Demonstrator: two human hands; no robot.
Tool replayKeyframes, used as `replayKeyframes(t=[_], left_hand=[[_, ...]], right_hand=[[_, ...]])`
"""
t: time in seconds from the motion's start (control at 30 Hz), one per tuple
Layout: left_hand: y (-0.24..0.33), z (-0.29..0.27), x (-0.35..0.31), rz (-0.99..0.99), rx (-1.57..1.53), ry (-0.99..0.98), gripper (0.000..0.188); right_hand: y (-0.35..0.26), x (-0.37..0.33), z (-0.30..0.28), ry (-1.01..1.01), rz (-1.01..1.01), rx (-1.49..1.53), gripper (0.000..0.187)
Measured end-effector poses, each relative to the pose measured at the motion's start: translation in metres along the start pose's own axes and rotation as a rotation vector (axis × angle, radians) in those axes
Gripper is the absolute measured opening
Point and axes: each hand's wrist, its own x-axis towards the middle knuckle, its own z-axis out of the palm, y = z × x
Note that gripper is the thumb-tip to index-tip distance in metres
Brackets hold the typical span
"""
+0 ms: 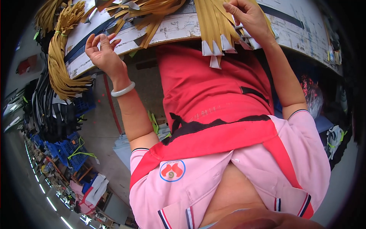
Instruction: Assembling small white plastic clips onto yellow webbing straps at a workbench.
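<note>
My left hand (pixel 103 51) is raised over the near edge of the table at the left, its fingers loosely bent and apart, with nothing in it. Over the far right part of the table edge is my right hand (pixel 249 19), thumb stretched out and apart from the bent fingers. Directly beneath and beside it lie mustard-yellow strips that look like zippers (pixel 213 28), their white-tipped ends hanging over the edge. Another spread of yellow strips (pixel 152 30) with grey-white ends lies between my hands.
The worn white tabletop (pixel 301 38) has dark bands across it. A tied yellow bundle (pixel 57 65) hangs off its left end. Black strips (pixel 47 110) hang below, near a blue plastic crate (pixel 74 150). A clear plastic bag (pixel 312 95) is under the table at right.
</note>
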Motion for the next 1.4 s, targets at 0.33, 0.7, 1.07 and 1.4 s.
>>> replayKeyframes(t=[0.33,0.7,1.07,1.4], left_hand=[[-0.045,0.068,-0.109,0.479,0.858,-1.167,0.03],[-0.037,0.062,-0.069,-0.208,0.035,-0.974,0.007],[-0.028,0.055,-0.051,-0.459,-0.203,-1.001,0.008],[-0.023,0.068,-0.05,-0.445,-0.248,-0.74,0.012]], right_hand=[[0.018,-0.018,0.027,-0.314,-0.292,-0.118,0.027],[0.016,-0.031,0.036,-0.435,-0.23,0.2,0.02],[0.011,-0.008,0.043,-0.591,-0.367,0.222,0.017],[-0.005,-0.001,0.047,-0.574,-0.227,0.256,0.016]])
